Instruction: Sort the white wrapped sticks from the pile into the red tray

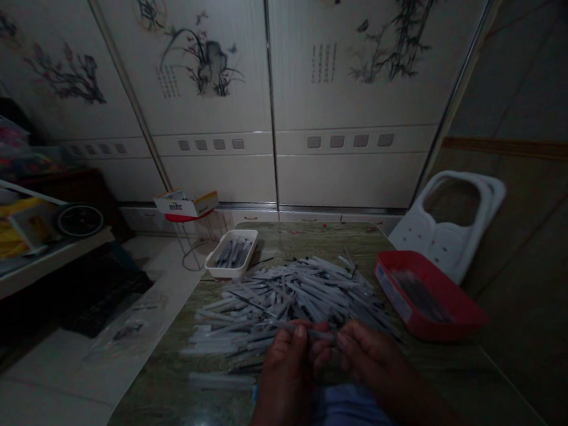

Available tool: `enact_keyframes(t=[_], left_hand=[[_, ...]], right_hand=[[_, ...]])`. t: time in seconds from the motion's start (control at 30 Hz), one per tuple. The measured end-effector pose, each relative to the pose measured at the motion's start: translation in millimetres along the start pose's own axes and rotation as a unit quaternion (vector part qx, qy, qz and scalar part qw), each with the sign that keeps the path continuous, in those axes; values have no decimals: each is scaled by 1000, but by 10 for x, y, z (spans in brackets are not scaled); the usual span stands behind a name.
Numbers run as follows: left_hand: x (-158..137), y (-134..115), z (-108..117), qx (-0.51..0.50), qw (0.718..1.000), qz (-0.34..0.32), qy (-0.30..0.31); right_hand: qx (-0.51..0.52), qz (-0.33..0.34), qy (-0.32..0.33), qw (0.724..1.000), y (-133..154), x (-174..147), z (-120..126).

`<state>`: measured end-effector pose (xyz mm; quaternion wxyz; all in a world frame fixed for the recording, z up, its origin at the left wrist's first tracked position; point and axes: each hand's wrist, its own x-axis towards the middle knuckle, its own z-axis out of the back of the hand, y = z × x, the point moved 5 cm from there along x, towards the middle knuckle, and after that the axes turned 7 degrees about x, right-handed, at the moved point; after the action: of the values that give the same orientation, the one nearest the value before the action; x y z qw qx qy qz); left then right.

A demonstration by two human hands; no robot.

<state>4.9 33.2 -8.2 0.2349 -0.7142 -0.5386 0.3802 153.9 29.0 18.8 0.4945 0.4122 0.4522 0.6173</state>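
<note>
Both of my hands are over the near side of a large heap of slim grey-white pens (292, 292), some of them dark. Pinched in the fingers of my left hand (297, 349) is one slim, pale pen (320, 334), lying roughly level and pointing right. The fingertips of my right hand (360, 346) close on its right end. Blur and dim light hide the pen's fine detail. A few more pale pens (220, 381) lie apart from the heap, left of my left wrist.
On the green marbled table (147, 413), a white tray (255, 242) with pens stands at the back left. A red basket (468, 319) holding more slim items is on the right. Behind it leans a white folding chair (448, 251). A box (187, 206) rests on a red stool.
</note>
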Motion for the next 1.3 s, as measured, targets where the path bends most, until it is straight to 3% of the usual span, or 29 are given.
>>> enact_keyframes(t=[0.17,0.43,0.6,0.9,1.07,1.2,1.3], left_hand=[[-27,-33,-39,12,1000,-8,15],[26,9,49,-6,1000,12,-16],[-5,-57,0,12,1000,-11,14],[2,-43,28,81,996,-31,7],[21,-286,135,137,990,-44,-4],[27,-696,391,256,952,-131,-101],[64,-879,565,373,907,-165,-103]], right_hand=[[65,-67,13,996,-105,-3,-66],[7,-11,0,1000,-8,-24,-19],[123,-80,3,989,-135,-19,-70],[171,-126,-46,976,-161,9,-157],[235,-103,-113,960,-259,10,15],[245,-101,-154,952,-292,13,211],[237,-122,-171,949,-263,5,295]])
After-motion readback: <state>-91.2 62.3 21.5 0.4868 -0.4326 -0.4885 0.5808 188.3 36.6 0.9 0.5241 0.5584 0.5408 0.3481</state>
